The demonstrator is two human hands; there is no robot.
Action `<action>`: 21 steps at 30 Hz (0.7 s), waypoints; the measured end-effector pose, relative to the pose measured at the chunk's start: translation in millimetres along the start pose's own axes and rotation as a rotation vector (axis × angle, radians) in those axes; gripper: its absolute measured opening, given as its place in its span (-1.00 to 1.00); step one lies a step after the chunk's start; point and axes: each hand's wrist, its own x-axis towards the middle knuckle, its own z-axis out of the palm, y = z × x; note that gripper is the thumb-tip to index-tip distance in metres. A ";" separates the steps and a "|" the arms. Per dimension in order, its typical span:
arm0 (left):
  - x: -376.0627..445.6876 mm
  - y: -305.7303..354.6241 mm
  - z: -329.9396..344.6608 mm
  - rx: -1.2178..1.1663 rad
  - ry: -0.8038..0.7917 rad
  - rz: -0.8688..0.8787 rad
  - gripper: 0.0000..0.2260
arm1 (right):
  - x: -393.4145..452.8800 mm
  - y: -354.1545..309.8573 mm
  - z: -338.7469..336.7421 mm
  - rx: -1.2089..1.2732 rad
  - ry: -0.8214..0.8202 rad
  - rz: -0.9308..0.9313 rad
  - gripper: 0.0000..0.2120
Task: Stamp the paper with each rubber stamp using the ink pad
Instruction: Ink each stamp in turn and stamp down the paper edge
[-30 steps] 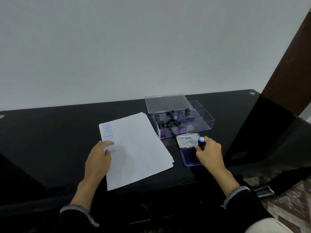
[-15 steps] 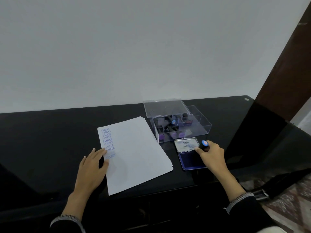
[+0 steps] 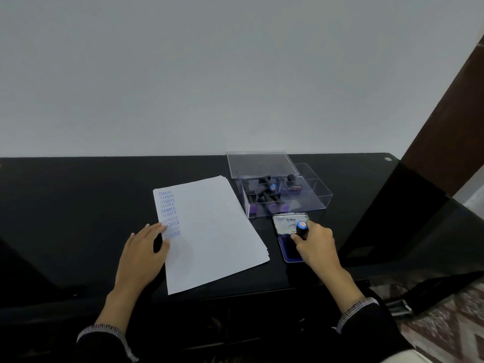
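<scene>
A stack of white paper [image 3: 212, 231] lies on the black table [image 3: 78, 205], with a column of blue stamped words down its left edge. My left hand [image 3: 144, 250] rests flat on that left edge, fingers straight. My right hand [image 3: 315, 242] grips a black rubber stamp [image 3: 301, 228] with a blue cap, held down on the open blue ink pad [image 3: 288, 248]. The pad's lid [image 3: 286, 223] stands open behind it.
A clear plastic box [image 3: 314, 203] holding several more stamps sits behind the ink pad, its clear lid [image 3: 259, 163] beside it at the back. A dark slanted panel [image 3: 392, 218] rises at the right. The table's front edge runs just below the paper.
The camera view shifted. My right hand keeps the stamp over the ink pad, shifting slightly. My left hand's fingers straightened and lie flat on the paper's left edge.
</scene>
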 end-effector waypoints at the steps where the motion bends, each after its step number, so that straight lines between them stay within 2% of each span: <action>1: -0.7 0.0 0.0 0.002 0.001 0.001 -0.64 | -0.2 0.4 0.9 -0.018 0.002 -0.008 -0.83; 8: -0.8 -1.1 0.3 0.001 -0.001 0.000 -0.64 | 6.5 2.7 0.8 -0.011 -0.015 0.023 -0.82; 21: -0.7 -2.1 1.0 -0.032 0.011 -0.009 -0.65 | -1.4 3.8 8.5 0.018 0.051 -0.014 -0.85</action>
